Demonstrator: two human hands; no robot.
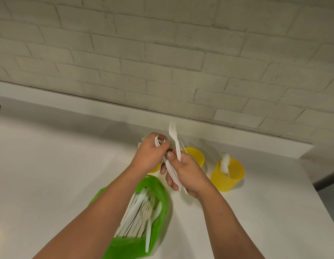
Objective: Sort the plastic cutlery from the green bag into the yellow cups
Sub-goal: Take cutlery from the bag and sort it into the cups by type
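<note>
- We are holding a cutlery bundle (170,170) of white plastic pieces between both hands, above the counter, in front of the yellow cups and just beyond the green bag.
- Our right hand (188,172) is gripping the lower handles of the bundle, with the fingers curled under them and the thumb lying on top.
- The same hand is also holding a single fork (174,136) upright, with its tines pointing towards the far wall.
- Our left hand (151,154) is closing its fingers round the upper ends of the bundle, where curved tines are showing.
- The green bag (125,245) is lying open on the near side, under our left forearm, with more white cutlery (138,212) lying inside it.
- The middle yellow cup (196,156) is standing just behind our right hand; we cannot tell what is in it.
- The right yellow cup (227,176) is standing apart to the right, holding white spoons (225,163).
- The left yellow cup (155,169) is mostly hiding behind our left hand.
- Everything is sitting on a white counter (50,165) against a pale brick wall (162,53).
</note>
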